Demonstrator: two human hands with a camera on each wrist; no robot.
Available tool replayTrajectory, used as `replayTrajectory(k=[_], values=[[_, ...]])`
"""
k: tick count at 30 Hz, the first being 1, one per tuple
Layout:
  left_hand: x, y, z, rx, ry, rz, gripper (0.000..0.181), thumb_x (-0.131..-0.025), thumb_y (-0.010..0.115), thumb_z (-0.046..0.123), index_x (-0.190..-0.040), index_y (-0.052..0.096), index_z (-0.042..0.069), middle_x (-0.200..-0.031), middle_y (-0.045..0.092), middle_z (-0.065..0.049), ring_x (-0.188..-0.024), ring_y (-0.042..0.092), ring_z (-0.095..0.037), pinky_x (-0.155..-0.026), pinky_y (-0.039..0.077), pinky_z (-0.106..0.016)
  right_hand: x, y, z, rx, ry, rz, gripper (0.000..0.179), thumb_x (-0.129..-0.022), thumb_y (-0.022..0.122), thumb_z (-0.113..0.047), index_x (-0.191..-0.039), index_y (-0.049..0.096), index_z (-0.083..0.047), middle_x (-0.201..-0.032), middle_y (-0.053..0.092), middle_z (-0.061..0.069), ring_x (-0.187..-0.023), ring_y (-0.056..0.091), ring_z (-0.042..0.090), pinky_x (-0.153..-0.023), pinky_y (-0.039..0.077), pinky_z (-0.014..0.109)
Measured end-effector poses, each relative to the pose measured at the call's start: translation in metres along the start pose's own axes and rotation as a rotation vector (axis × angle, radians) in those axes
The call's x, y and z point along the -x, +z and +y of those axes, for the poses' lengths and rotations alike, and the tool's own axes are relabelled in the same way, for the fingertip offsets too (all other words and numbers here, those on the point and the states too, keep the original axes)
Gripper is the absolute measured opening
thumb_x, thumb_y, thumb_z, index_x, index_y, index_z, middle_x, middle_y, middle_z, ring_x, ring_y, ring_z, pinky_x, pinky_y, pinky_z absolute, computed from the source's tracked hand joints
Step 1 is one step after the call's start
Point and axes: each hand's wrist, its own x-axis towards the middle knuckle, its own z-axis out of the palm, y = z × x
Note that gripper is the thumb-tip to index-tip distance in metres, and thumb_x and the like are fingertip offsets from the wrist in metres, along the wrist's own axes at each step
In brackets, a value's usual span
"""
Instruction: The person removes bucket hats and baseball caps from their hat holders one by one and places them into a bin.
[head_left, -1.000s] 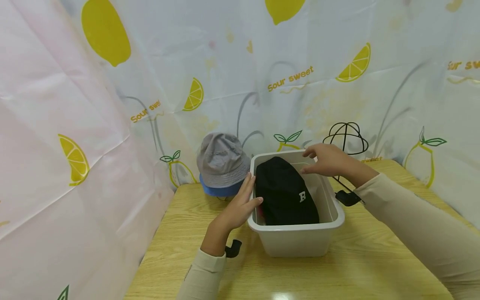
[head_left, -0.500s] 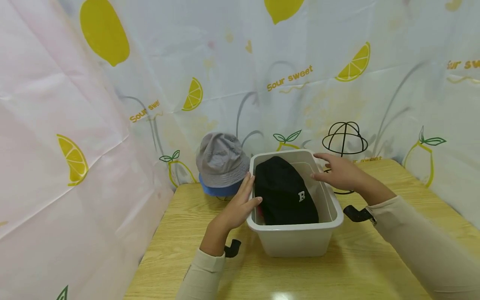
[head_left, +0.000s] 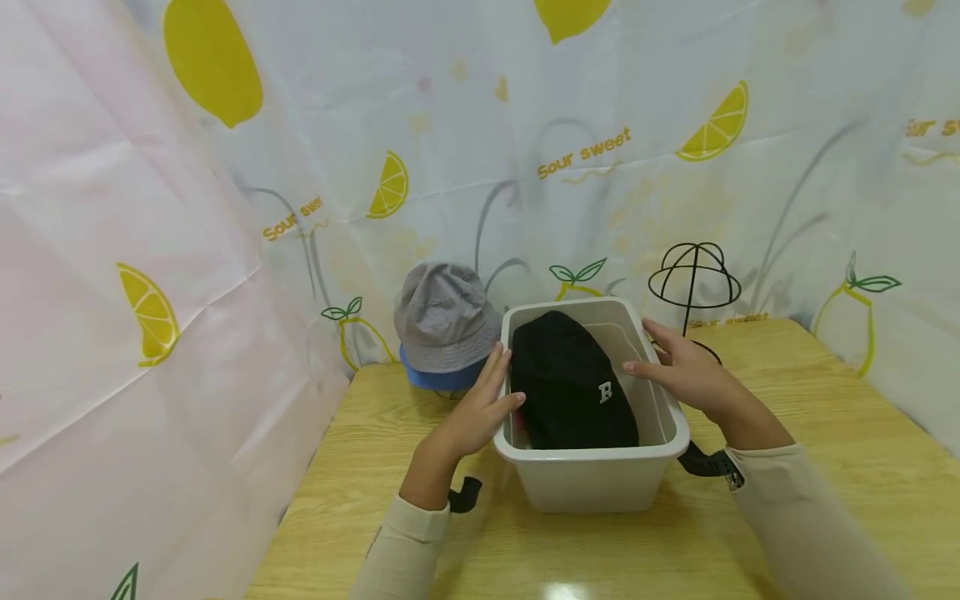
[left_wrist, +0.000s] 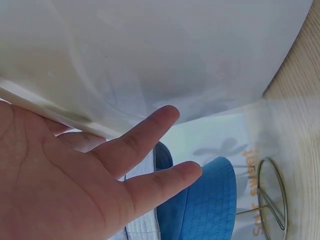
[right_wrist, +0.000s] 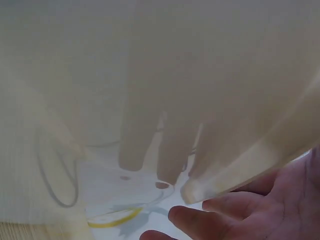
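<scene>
A white plastic bin (head_left: 592, 479) stands on the table in the head view. Inside it lies a black cap (head_left: 566, 383) with a white letter on it; a bit of something red shows at its left. My left hand (head_left: 468, 421) rests along the bin's left rim, fingers fairly straight and thumb over the edge. In the left wrist view, the fingers (left_wrist: 137, 137) spread beside the bin's outer wall (left_wrist: 150, 55). My right hand (head_left: 693, 371) is at the right rim, thumb over the opening and fingers outside, loosely extended. The right wrist view shows those fingers (right_wrist: 205, 220) under the rim.
Left of the bin, a grey bucket hat (head_left: 446, 321) sits over a blue one (head_left: 442, 379) on a wire stand (left_wrist: 272, 200). A black wire hat stand (head_left: 693, 283) without a hat rises behind the right rim. A lemon-print curtain (head_left: 465, 125) closes off the back.
My right hand has moved from over the bin's far right corner to the outside of its right rim, coming nearer. The left hand, bin and cap have stayed in place.
</scene>
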Motion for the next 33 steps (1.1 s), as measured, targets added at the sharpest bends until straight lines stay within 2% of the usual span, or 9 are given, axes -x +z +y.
replayTrajectory(k=[7, 10, 15, 24, 27, 31, 33], values=[[0.001, -0.003, 0.001, 0.004, -0.004, 0.005, 0.076, -0.109, 0.046, 0.033, -0.168, 0.003, 0.015, -0.175, -0.013, -0.006, -0.161, -0.008, -0.026, -0.126, 0.009, -0.062, -0.001, 0.008, -0.001, 0.016, 0.020, 0.018, 0.095, -0.103, 0.065, -0.033, -0.167, -0.001, -0.005, -0.170, 0.014, 0.028, -0.143, 0.034, 0.061, -0.093, 0.054, 0.065], [0.003, -0.003, 0.001, 0.003, -0.011, -0.003, 0.076, -0.109, 0.046, 0.033, -0.168, 0.003, 0.016, -0.175, -0.013, -0.006, -0.161, -0.009, -0.025, -0.127, 0.009, -0.061, 0.000, 0.011, 0.001, 0.027, 0.021, 0.014, 0.094, -0.104, 0.063, -0.029, -0.166, -0.001, -0.003, -0.168, 0.017, 0.031, -0.141, 0.040, 0.058, -0.094, 0.054, 0.065], [0.003, -0.001, 0.000, 0.009, -0.001, -0.002, 0.075, -0.109, 0.046, 0.031, -0.168, 0.004, 0.016, -0.175, -0.013, -0.006, -0.161, -0.009, -0.026, -0.126, 0.009, -0.062, 0.000, 0.014, 0.006, 0.023, -0.002, 0.004, 0.094, -0.103, 0.061, -0.022, -0.165, -0.006, -0.001, -0.167, 0.017, 0.034, -0.142, 0.038, 0.058, -0.097, 0.051, 0.067], [0.000, -0.001, 0.002, 0.025, 0.015, 0.002, 0.077, -0.108, 0.046, 0.035, -0.168, 0.004, 0.014, -0.175, -0.011, -0.007, -0.161, -0.008, -0.024, -0.127, 0.008, -0.060, -0.002, 0.007, 0.008, 0.088, 0.008, 0.004, 0.091, -0.096, 0.056, -0.007, -0.165, -0.005, -0.002, -0.165, 0.016, 0.038, -0.136, 0.043, 0.061, -0.089, 0.054, 0.066], [0.000, -0.001, 0.003, 0.033, 0.011, 0.006, 0.076, -0.108, 0.046, 0.033, -0.168, 0.004, 0.014, -0.175, -0.011, -0.007, -0.161, -0.008, -0.025, -0.127, 0.008, -0.060, -0.003, 0.008, 0.008, 0.083, -0.007, 0.004, 0.090, -0.096, 0.053, -0.004, -0.164, -0.005, 0.001, -0.166, 0.011, 0.037, -0.140, 0.036, 0.062, -0.094, 0.052, 0.068], [0.000, 0.000, 0.001, 0.035, 0.002, 0.007, 0.076, -0.108, 0.046, 0.031, -0.168, 0.004, 0.014, -0.175, -0.012, -0.007, -0.161, -0.008, -0.026, -0.127, 0.008, -0.062, -0.004, 0.010, 0.008, 0.085, -0.008, 0.005, 0.087, -0.096, 0.050, -0.002, -0.164, -0.004, 0.002, -0.169, -0.002, 0.032, -0.149, 0.020, 0.060, -0.104, 0.042, 0.072], [-0.001, 0.001, 0.000, 0.030, -0.001, 0.003, 0.075, -0.108, 0.046, 0.030, -0.168, 0.003, 0.015, -0.175, -0.012, -0.007, -0.161, -0.008, -0.027, -0.126, 0.008, -0.062, -0.003, 0.010, 0.008, 0.092, 0.000, 0.011, 0.087, -0.095, 0.050, -0.002, -0.164, -0.003, 0.002, -0.170, -0.005, 0.030, -0.151, 0.017, 0.058, -0.106, 0.039, 0.072]])
